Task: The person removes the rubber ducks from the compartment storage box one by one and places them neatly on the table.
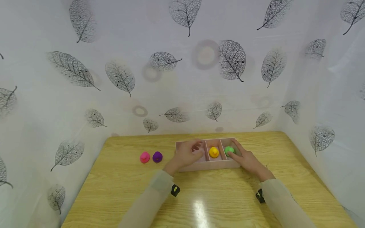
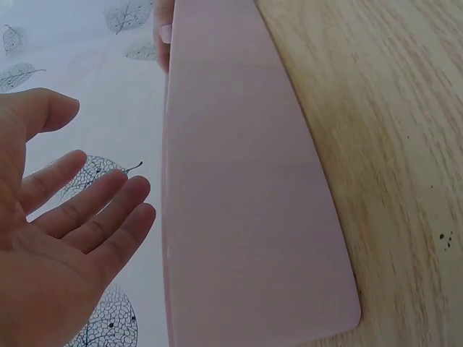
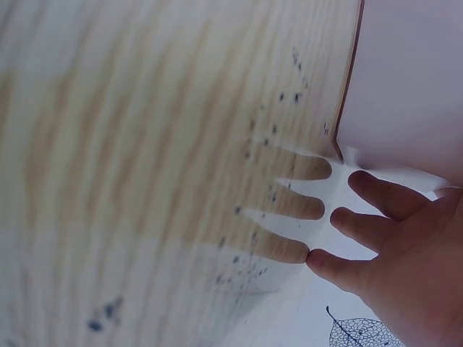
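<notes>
A pale pink divided box (image 1: 209,165) stands on the table. Its middle compartment holds a yellow toy duck (image 1: 214,152), and the right one a green toy duck (image 1: 229,150). Over the left compartment is my left hand (image 1: 186,154), its fingers loosely bent with nothing between them; the left wrist view shows the bare palm. My right hand (image 1: 247,160) lies over the box's right end, thumb beside the green duck. In the right wrist view, several fingers (image 3: 365,230) spread out nearly straight at that end. Left of the box sit a pink toy duck (image 1: 144,157) and a purple toy duck (image 1: 157,157).
The wooden table (image 1: 122,190) reaches back to a white curtain (image 1: 182,91) with a dark leaf print, which also hangs at both sides. A black strap piece (image 1: 175,190) shows at the left wrist, and another (image 1: 260,196) at the right.
</notes>
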The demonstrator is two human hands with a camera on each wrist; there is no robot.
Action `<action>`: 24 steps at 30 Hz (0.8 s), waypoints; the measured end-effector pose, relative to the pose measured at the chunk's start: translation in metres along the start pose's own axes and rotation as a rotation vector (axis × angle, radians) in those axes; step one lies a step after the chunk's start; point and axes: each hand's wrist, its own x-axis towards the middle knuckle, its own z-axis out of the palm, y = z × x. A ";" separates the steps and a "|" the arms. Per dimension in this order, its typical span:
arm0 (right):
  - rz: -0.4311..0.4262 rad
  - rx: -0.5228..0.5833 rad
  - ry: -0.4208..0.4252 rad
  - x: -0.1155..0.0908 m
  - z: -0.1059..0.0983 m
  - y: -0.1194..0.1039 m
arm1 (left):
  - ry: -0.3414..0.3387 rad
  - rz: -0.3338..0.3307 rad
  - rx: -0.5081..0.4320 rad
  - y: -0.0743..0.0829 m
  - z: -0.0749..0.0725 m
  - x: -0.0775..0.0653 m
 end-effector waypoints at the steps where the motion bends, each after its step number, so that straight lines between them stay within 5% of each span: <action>1: 0.002 -0.003 0.000 0.000 0.000 0.000 | -0.008 -0.002 0.004 0.000 0.001 0.001; 11: 0.020 -0.024 -0.007 0.003 0.000 0.001 | -0.063 -0.044 0.012 0.003 0.014 0.006; 24: 0.015 -0.018 -0.002 0.003 0.002 0.004 | -0.093 -0.003 0.080 0.000 0.029 0.016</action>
